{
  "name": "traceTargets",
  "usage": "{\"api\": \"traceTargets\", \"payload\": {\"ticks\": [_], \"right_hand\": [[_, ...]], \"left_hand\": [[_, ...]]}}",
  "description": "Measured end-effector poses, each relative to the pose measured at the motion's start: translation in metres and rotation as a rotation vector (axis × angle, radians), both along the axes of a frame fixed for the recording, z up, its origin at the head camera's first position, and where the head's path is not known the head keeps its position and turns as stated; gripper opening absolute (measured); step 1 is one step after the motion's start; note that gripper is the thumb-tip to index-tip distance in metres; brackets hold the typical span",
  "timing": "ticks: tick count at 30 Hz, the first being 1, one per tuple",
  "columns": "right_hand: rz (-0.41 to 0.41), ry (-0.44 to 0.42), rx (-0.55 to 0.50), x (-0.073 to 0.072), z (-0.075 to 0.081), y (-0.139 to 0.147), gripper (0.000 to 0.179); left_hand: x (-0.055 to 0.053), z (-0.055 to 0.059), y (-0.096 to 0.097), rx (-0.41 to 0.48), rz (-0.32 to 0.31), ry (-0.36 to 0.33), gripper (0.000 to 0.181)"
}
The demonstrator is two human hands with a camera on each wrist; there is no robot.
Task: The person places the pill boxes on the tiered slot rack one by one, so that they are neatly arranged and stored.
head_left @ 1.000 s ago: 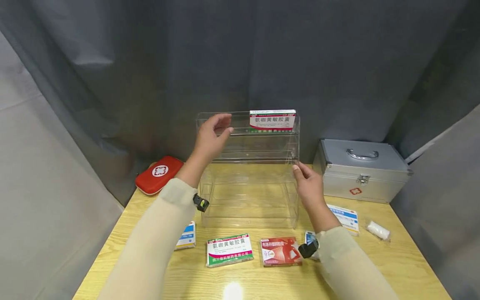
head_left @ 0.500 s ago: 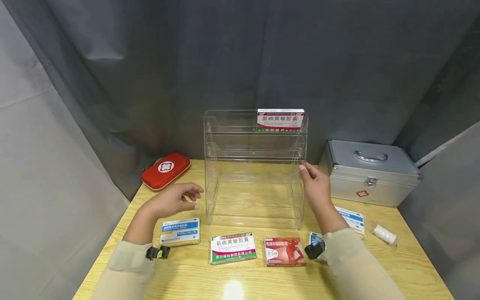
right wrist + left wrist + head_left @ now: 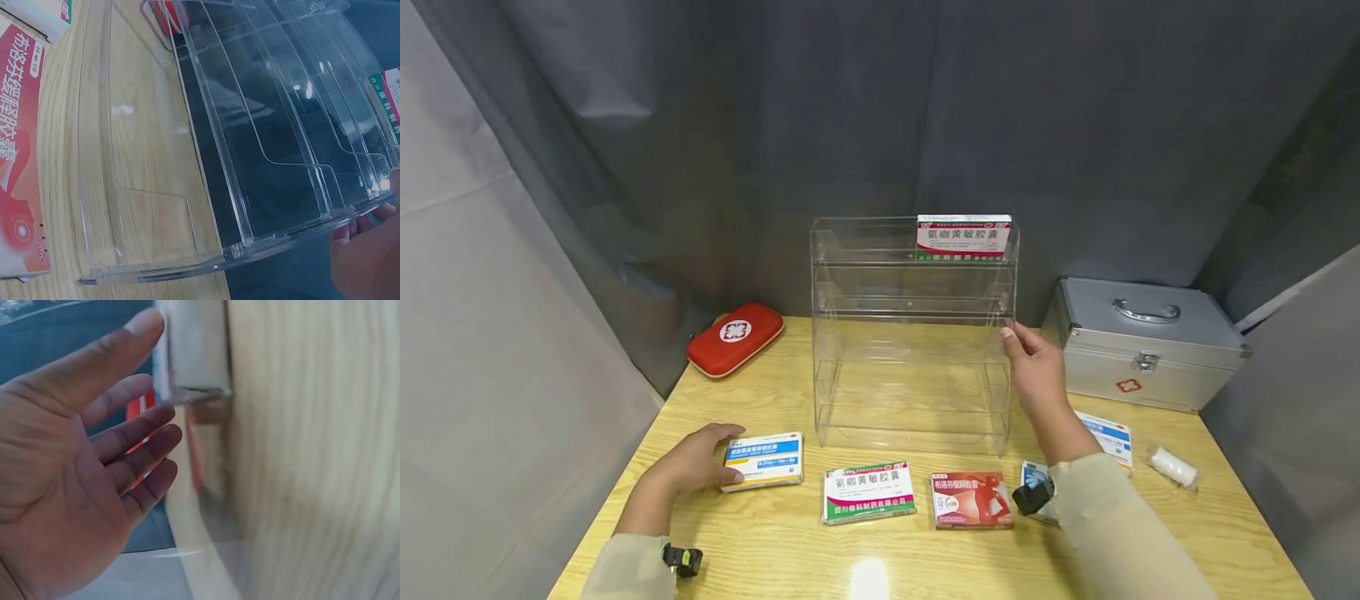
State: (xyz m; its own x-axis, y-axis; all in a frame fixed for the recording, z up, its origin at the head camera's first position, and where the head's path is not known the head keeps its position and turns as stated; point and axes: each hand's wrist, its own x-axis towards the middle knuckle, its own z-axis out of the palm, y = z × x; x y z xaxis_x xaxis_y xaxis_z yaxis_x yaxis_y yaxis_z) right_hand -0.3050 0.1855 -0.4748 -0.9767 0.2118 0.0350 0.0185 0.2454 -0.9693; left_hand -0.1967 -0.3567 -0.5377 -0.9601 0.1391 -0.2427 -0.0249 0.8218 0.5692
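My left hand (image 3: 696, 457) is at the left end of a blue-and-white medicine box (image 3: 765, 461) lying on the table. Its thumb is by the box's near corner and its relaxed fingers are by the far one; in the left wrist view the thumb overlaps the box (image 3: 197, 350). With thumb and fingers, my right hand (image 3: 1036, 367) pinches the right side edge of a clear tiered display rack (image 3: 910, 437). A green-and-white medicine box (image 3: 964, 240) stands in the rack's top tier, at the right.
In front of the rack lie another green-and-white box (image 3: 869, 493) and a red box (image 3: 973, 501). A blue box (image 3: 1037, 477) is partly behind my right wrist. A red first-aid pouch (image 3: 735, 340), a silver case (image 3: 1150, 350) and a white roll (image 3: 1174, 467) sit around.
My left hand has come down from the rack's top tier, past its left side, to the blue-and-white box. My right hand keeps holding the rack's edge.
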Motion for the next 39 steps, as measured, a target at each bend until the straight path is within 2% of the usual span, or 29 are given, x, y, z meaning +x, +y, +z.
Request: {"api": "traceTargets", "payload": {"ticks": [4,7,13,20,25,29,39], "right_hand": [[0.003,0.006,-0.006,-0.001,0.0,0.001,0.055],[0.005,0.004,-0.016,0.0,0.0,0.001,0.055],[0.005,-0.005,-0.037,0.0,0.001,0.001,0.057],[0.011,-0.021,-0.026,0.0,0.0,0.003,0.059],[0.007,-0.015,-0.026,0.001,-0.002,0.003,0.059],[0.012,-0.011,-0.032,0.001,-0.003,0.003,0.059],[0.023,0.002,-0.048,-0.001,-0.003,0.004,0.06]], "left_hand": [[-0.001,-0.006,-0.005,0.005,0.019,-0.063,0.095],[-0.001,-0.007,-0.004,0.0,0.023,-0.082,0.101],[-0.001,-0.007,-0.001,-0.042,0.017,-0.045,0.091],[-0.009,-0.009,-0.002,-0.051,0.078,-0.018,0.086],[-0.012,-0.014,-0.003,-0.033,0.104,0.059,0.085],[-0.013,-0.019,-0.003,0.025,0.171,0.125,0.08],[-0.016,-0.023,-0.014,0.184,0.341,0.296,0.035]]}}
